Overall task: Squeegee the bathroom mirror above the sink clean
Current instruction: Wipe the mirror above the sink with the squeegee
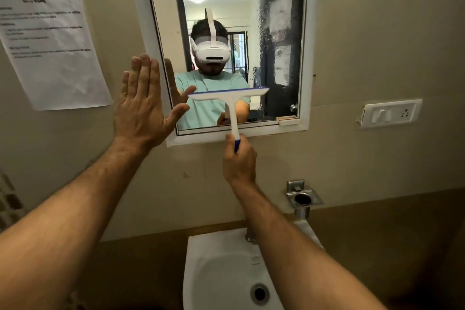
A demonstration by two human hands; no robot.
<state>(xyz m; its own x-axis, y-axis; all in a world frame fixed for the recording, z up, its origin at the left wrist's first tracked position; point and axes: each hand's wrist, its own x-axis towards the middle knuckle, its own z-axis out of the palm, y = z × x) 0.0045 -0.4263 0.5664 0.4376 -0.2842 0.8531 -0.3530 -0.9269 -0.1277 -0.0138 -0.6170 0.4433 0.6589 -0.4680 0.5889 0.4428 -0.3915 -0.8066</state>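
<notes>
Head view is showing one mirror [281, 33], its top edge cut off and its right strip blurring under wet streaks. One white plastic squeegee [227, 94] is pressing its blue-edged blade low on the glass. Right hand [239, 158] is wrapping the handle; left hand [143, 106] is spreading flat, fingers holding nothing, by the frame's left edge.

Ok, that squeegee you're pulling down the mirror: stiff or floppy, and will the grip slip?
The squeegee looks like light, rigid plastic: its thin handle stays straight with the right hand holding only the blue end. The blade strip along the top probably flexes a little against the mirror. The glass on the right looks wet, so the handle may turn slippery.
</notes>
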